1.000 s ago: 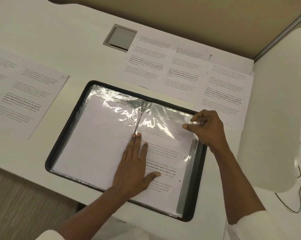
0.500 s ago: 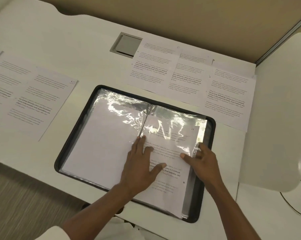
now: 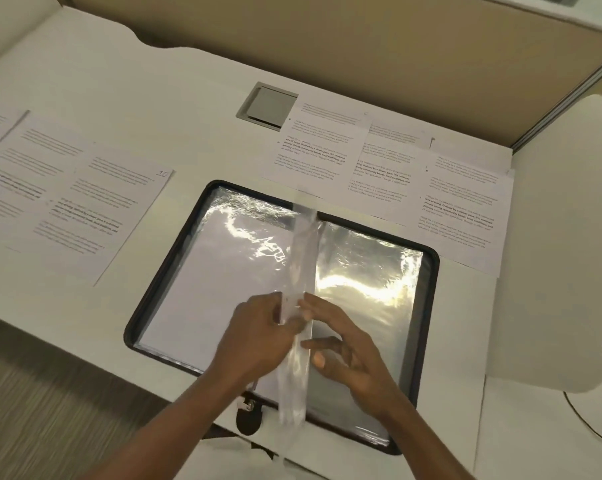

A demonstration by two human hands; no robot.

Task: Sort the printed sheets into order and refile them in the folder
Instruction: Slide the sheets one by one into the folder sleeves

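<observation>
The sleeve that lay flat in my folder now stands on edge; my left hand pinches it, my right hand rests spread-fingered against it.

Office cubicle, white desk w/ cable port, beige partition, carpet floor, printed sheets

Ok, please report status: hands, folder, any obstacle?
Left hand pinches plastic sleeve, right hand open against it. Sleeve upright over open folder. Loose sheets lie around folder, none blocking.
</observation>
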